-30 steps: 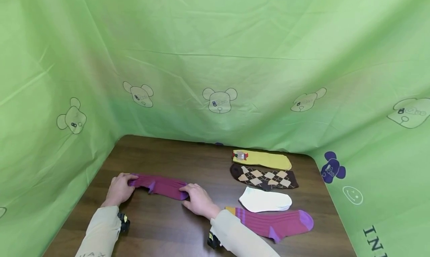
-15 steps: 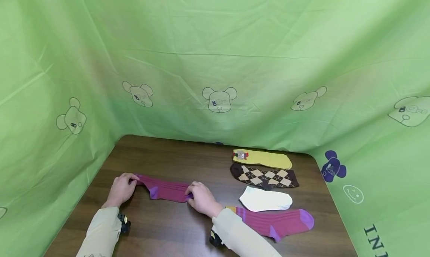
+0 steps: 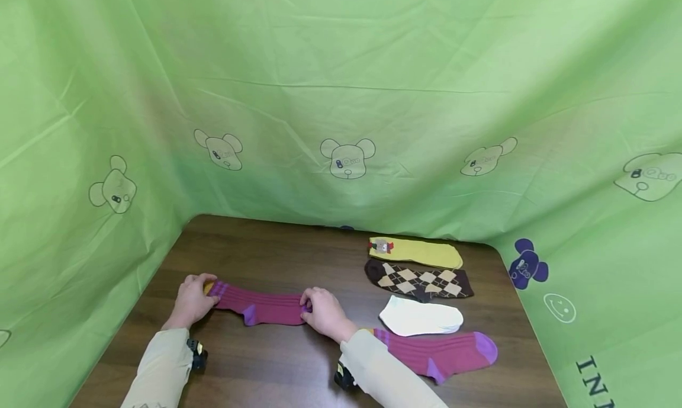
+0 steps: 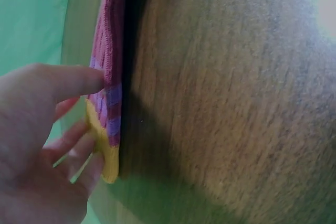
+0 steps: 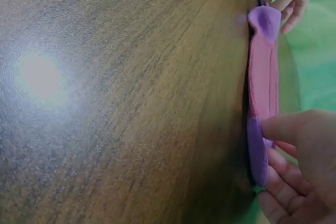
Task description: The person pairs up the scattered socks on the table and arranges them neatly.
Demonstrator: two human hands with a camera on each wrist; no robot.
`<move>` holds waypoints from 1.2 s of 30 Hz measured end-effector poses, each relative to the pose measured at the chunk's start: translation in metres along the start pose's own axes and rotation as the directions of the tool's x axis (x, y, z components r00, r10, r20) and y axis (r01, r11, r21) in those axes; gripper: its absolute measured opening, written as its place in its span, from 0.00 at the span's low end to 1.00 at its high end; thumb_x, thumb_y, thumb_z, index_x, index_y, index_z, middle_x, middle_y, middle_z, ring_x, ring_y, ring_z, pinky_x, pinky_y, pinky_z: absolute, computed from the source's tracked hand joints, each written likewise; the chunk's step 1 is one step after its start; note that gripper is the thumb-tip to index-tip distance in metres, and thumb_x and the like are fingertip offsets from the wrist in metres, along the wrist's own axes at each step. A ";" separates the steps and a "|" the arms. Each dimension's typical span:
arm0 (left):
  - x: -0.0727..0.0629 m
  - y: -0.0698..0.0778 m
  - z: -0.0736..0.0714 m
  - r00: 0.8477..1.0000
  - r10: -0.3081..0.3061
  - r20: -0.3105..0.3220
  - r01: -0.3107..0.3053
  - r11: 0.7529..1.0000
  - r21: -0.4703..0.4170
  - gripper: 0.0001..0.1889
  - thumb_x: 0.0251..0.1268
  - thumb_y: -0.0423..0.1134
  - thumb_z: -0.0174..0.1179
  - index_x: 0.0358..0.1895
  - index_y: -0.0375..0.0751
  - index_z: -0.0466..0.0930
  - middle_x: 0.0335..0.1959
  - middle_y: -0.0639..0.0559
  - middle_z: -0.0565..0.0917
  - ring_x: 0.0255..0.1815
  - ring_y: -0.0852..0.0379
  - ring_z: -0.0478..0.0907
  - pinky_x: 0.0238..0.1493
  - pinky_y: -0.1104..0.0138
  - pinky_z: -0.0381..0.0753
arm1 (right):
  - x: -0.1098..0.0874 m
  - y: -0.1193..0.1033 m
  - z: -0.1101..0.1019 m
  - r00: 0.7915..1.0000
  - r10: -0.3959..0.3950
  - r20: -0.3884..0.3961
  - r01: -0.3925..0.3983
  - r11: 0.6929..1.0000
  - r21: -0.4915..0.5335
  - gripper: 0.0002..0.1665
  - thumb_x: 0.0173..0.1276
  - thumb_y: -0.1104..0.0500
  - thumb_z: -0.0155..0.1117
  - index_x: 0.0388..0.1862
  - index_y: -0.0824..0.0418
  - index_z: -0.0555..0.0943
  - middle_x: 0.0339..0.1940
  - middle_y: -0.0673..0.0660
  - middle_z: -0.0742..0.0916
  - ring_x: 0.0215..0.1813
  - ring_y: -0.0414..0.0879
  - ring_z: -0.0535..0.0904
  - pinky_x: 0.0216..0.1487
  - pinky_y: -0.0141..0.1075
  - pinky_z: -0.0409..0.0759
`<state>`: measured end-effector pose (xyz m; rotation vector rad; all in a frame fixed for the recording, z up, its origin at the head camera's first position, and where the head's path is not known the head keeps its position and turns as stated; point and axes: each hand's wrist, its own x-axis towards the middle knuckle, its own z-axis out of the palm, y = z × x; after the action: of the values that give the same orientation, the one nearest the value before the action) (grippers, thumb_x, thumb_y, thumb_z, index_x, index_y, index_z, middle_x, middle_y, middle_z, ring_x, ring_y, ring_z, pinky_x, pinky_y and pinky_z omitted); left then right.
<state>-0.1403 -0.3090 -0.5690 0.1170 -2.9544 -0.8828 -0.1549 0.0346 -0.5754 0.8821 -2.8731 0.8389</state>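
Note:
A magenta ribbed sock [image 3: 272, 308] with a purple heel [image 3: 249, 314] lies stretched sideways at the left of the table. At its cuff end, my left hand [image 3: 192, 299] pinches it between thumb and fingers. The left wrist view shows the yellow cuff [image 4: 110, 163] against those fingers, with the thumb on the purple stripes. My right hand [image 3: 326, 314] pinches the purple toe [image 5: 256, 153] at the other end, thumb on the near side in the right wrist view. The hand partly hides the toe in the head view.
On the right lie a yellow sock [image 3: 421, 253], a brown argyle sock [image 3: 421, 282], a white sock [image 3: 421, 317] and a matching magenta sock [image 3: 458, 356], partly under the right sleeve [image 3: 386, 369]. Green cloth [image 3: 346, 112] surrounds the wooden table [image 3: 266, 372].
The sock has shifted right and slightly nearer, lying straighter, and its yellow cuff now shows beside my left hand. My right hand has moved a little right; the left has barely moved.

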 end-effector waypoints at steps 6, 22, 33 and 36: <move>-0.002 0.005 -0.006 0.979 -0.194 0.055 0.190 0.980 0.066 0.41 0.57 0.43 0.72 0.69 0.23 0.64 0.63 0.18 0.61 0.61 0.20 0.57 0.55 0.32 0.63 | 0.000 0.000 -0.001 0.994 0.110 0.010 -0.110 0.994 0.001 0.33 0.52 0.56 0.83 0.56 0.62 0.82 0.46 0.55 0.81 0.51 0.51 0.79 0.54 0.42 0.78; -0.001 0.008 -0.010 0.970 -0.241 0.043 0.239 0.970 0.043 0.27 0.52 0.41 0.75 0.48 0.27 0.71 0.47 0.24 0.71 0.52 0.23 0.65 0.51 0.35 0.65 | -0.002 0.002 0.001 0.991 0.127 0.032 -0.130 0.984 0.125 0.17 0.48 0.60 0.83 0.32 0.56 0.81 0.27 0.45 0.79 0.32 0.40 0.75 0.36 0.34 0.76; 0.004 0.015 -0.009 0.994 -0.105 -0.024 0.105 0.994 0.017 0.19 0.57 0.39 0.72 0.48 0.30 0.83 0.43 0.30 0.84 0.47 0.27 0.79 0.46 0.38 0.69 | -0.004 0.000 -0.008 0.993 0.118 -0.023 -0.100 0.918 0.384 0.12 0.64 0.69 0.70 0.35 0.58 0.75 0.23 0.45 0.78 0.28 0.37 0.72 0.32 0.33 0.73; 0.007 0.019 -0.009 0.995 -0.028 -0.091 0.025 0.999 -0.035 0.18 0.59 0.37 0.72 0.48 0.28 0.84 0.44 0.29 0.84 0.47 0.26 0.79 0.46 0.38 0.74 | -0.003 0.003 -0.014 0.989 0.143 -0.018 -0.117 0.867 0.485 0.11 0.65 0.71 0.67 0.41 0.61 0.76 0.28 0.49 0.85 0.30 0.38 0.77 0.36 0.33 0.76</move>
<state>-0.1475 -0.2989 -0.5514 0.1905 -2.8583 -0.9048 -0.1558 0.0455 -0.5658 0.6715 -2.7363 1.6175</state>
